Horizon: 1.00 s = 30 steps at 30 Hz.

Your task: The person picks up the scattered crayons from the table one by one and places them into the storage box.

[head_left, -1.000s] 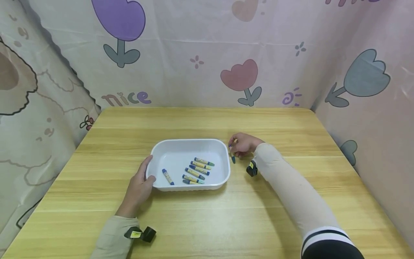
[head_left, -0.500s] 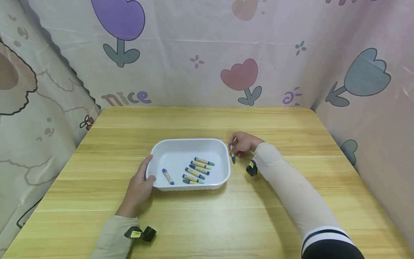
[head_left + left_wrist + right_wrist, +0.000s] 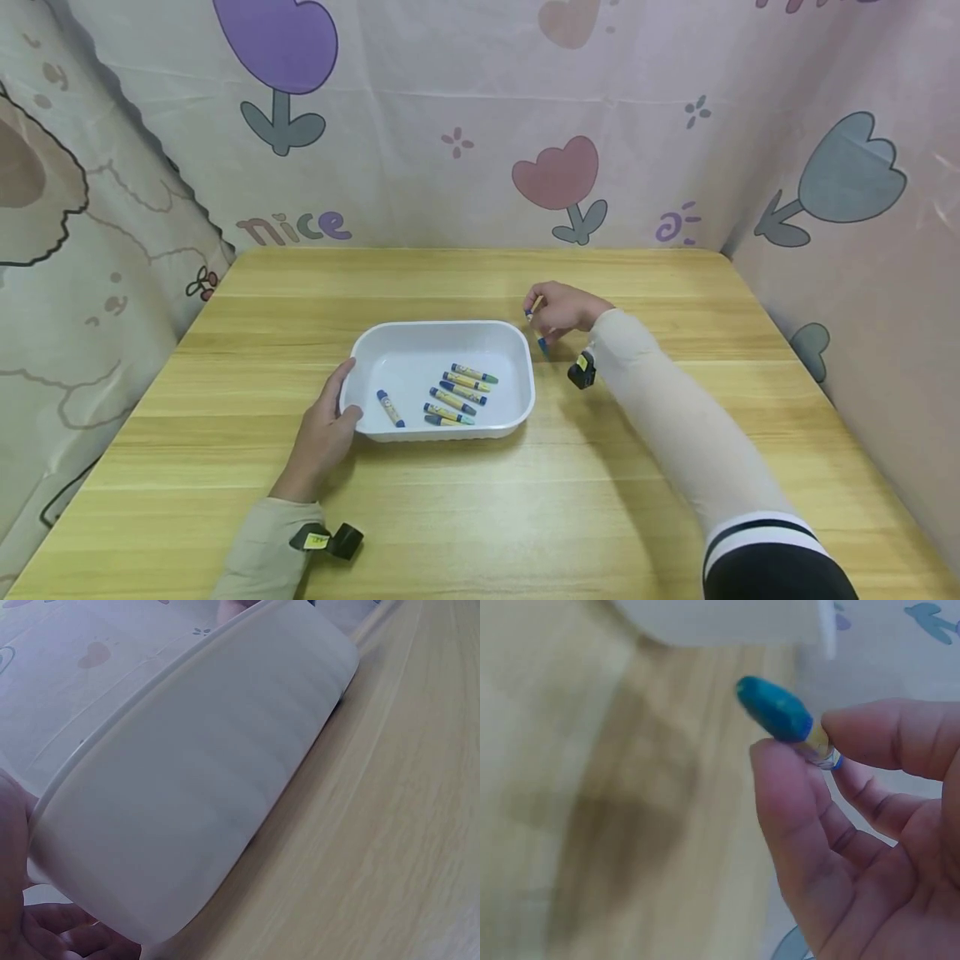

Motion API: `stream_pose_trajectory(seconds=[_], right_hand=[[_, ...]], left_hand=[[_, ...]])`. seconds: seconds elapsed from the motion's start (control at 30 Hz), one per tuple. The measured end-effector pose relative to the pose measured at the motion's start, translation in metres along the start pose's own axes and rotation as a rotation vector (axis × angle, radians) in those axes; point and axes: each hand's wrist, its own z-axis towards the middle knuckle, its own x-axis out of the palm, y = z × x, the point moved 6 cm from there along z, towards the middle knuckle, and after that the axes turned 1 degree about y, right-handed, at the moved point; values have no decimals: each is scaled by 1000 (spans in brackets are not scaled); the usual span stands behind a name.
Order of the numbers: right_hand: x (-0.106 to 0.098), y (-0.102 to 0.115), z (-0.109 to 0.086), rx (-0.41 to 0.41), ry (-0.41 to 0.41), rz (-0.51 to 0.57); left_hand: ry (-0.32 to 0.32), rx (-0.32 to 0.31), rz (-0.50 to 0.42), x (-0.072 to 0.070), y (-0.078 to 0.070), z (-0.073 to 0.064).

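My left hand (image 3: pixel 322 433) grips the left end of a white plastic tray (image 3: pixel 442 332), thumb over the rim and fingers along the outer wall. In the left wrist view the tray's long side wall (image 3: pixel 187 765) fills the middle. Past the tray's right end, my right hand (image 3: pixel 566 308) pinches a crayon (image 3: pixel 776 711) with a teal tip and a yellow wrapper between thumb and fingers, lifted over the table. Inside the tray several crayons (image 3: pixel 452 401) lie in a loose row toward the right, and a single blue crayon (image 3: pixel 390 409) lies apart at the left.
The wooden table (image 3: pixel 480 517) stretches around the tray on all sides. A printed cloth (image 3: pixel 420 108) with flowers and lettering hangs behind the table's back edge and along both sides. A small black camera (image 3: pixel 582 370) is strapped at the right wrist, another black camera (image 3: pixel 347 542) at the left.
My right hand has risen away from the table and shifted slightly back, carrying the pinched crayon up with it. The left hand and the tray have stayed in place.
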Motion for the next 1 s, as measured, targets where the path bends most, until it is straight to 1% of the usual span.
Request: stream_pose_trajectory(seconds=[0.17,0.37,0.53,0.8,1.0], right_hand=[[2,21,-1,-26,2,-29],[16,40,4,-43,29,-27],[34,47,11,-54,86,-36],[59,58,18,-76,138,-30],[78,67,26,-67,172,-75]], left_hand=[[-1,-10,-2,0,0,0],[-2,-15,2,1,0,0],[-4,-6,-8,1,0,0],[-2,2,-9,1,0,0],[-5,14,2,-1,1,1]])
